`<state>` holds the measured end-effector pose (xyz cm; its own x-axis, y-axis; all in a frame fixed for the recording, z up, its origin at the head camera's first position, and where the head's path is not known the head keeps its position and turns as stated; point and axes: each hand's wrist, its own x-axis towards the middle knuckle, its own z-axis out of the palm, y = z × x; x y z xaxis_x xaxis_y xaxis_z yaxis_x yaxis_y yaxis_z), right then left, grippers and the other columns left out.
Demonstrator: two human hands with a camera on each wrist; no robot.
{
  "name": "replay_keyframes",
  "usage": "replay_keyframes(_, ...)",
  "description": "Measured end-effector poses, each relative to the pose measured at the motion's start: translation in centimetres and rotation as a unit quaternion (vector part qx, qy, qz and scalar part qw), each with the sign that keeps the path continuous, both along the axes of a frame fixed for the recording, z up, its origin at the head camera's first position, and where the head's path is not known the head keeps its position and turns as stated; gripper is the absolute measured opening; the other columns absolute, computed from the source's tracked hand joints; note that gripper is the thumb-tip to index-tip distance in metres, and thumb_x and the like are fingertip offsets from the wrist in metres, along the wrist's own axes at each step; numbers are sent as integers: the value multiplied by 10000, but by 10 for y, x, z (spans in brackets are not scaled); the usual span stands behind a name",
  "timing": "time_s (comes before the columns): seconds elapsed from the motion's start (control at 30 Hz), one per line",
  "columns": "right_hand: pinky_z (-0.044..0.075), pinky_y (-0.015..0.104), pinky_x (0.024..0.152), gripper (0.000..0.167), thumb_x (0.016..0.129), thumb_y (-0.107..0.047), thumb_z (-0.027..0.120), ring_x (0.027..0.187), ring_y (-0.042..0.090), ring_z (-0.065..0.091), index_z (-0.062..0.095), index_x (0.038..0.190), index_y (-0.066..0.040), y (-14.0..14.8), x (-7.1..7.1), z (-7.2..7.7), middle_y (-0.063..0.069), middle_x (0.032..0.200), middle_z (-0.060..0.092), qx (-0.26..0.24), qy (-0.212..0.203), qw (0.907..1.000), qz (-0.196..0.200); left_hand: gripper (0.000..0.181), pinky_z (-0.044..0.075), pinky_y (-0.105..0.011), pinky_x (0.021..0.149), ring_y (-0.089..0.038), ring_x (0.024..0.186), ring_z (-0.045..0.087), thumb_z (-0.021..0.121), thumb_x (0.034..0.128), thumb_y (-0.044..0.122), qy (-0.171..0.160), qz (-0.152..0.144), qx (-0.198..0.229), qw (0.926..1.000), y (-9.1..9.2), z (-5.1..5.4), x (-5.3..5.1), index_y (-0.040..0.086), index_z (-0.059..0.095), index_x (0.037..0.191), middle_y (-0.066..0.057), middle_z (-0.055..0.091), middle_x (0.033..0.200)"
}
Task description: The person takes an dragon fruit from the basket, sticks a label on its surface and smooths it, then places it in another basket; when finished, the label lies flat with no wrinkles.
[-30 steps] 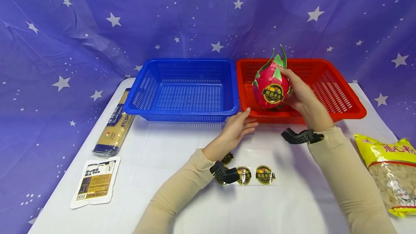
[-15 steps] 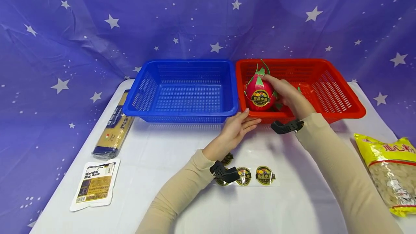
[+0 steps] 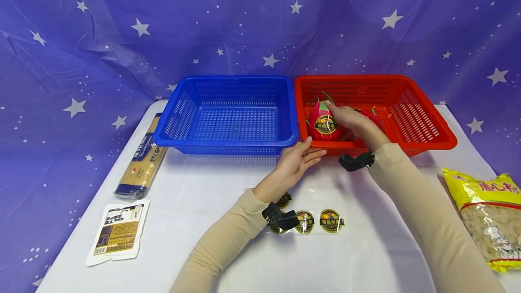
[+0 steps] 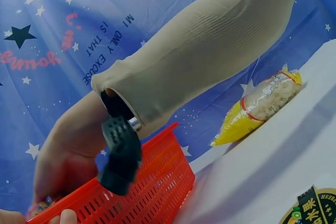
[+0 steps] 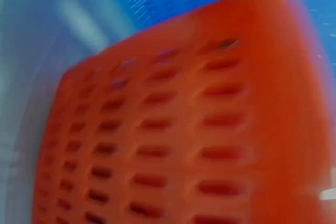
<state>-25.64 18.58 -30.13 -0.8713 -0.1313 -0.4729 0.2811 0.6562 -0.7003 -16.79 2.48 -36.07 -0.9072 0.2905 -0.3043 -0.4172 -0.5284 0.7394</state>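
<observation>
In the head view my right hand [image 3: 348, 119] is inside the red basket [image 3: 429, 141], holding a dragon fruit [image 3: 317, 119] near the basket's left end. The fruit is pink with green leaf tips and bears a round black-and-gold sticker [image 3: 327, 125]. Beside it, partly hidden by my hand and wrist, lies another pink-red thing with a green tip [image 3: 375, 119]. My left hand [image 3: 294, 159] touches the red basket's front left corner, thumb at the rim and fingers stretched along the outer wall. The right wrist view is blurred and mostly filled by the basket wall.
A blue basket [image 3: 225, 141] stands against the red one. At left lie a spaghetti pack [image 3: 140, 162] and a white-edged pouch [image 3: 118, 234]; at right, a yellow pasta bag [image 3: 486, 220]. A sheet of round stickers [image 3: 331, 220] lies in front, partly under my left forearm.
My right hand has lowered the dragon fruit leftward and down into the red basket. The left hand has stayed at the basket's corner.
</observation>
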Motion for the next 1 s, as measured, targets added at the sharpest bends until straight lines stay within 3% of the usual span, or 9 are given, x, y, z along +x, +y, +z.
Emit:
replay_keyframes(0.1,541,407,683,790,896,-619,125,782,269,631,270,1379,-11,1,1,-4,223,1195,430,480,50,9987,174,125,381,-449,993,-324,1059,589,466,944,216,31,-21,-30,10000,0,0,0,104,494,994,-250,583,1164)
replay_keyframes(0.23,540,386,636,715,945,-513,101,928,358,580,251,1394,23,2,0,-12,301,1289,394,771,579,9949,301,167,381,-449,993,-307,1040,605,464,945,216,44,-41,-41,10000,0,0,0,79,494,1036,-247,589,1154)
replay_keyframes(0.37,529,358,563,618,976,-417,120,819,332,622,232,1412,6,2,1,-13,311,1355,355,1255,1193,9840,414,172,381,-447,994,-310,1049,600,462,946,214,42,-88,-32,9999,-1,0,-1,78,495,1047,-251,581,1164)
replay_keyframes(0.47,524,384,616,544,987,-345,203,669,316,650,280,1396,8,2,4,-10,308,1333,393,1609,1544,9737,475,185,394,-439,986,-304,1039,608,463,946,213,63,-107,-46,9999,-2,0,-1,73,492,1063,-246,586,1159)
replay_keyframes(0.57,495,437,745,478,973,-266,303,793,339,645,379,1343,27,1,9,-5,297,1267,472,1803,1969,9622,540,269,408,-432,976,-275,991,637,465,946,216,100,-78,-59,9999,-3,0,-1,35,476,1144,-219,628,1103)
replay_keyframes(0.63,500,435,734,447,959,-235,348,814,352,644,432,1310,29,2,12,-3,290,1135,571,1721,2130,9606,482,331,425,-419,961,-242,941,658,464,946,218,121,-63,-66,9999,-4,1,-1,6,454,1199,-182,661,1038)
replay_keyframes(0.73,530,381,645,412,954,-197,374,701,281,671,473,1273,45,9,18,1,286,1008,617,1234,2144,9684,318,357,436,-405,952,-210,896,668,466,945,219,136,-89,-55,9999,-5,1,-2,0,445,1227,-151,677,988)
replay_keyframes(0.87,547,313,628,409,966,-182,377,654,109,659,443,1278,74,26,23,7,293,1111,578,90,1899,9817,58,192,449,-397,938,-212,891,670,478,940,216,119,-103,-43,9999,-5,1,-2,73,513,1063,-179,665,1034)
replay_keyframes(1.0,542,260,670,444,963,-245,405,708,30,648,440,1278,66,50,28,10,119,1035,656,-450,2092,9765,-250,84,438,-403,950,-197,859,674,488,935,217,73,-92,-62,9999,-5,0,-3,138,504,910,-190,653,1061)
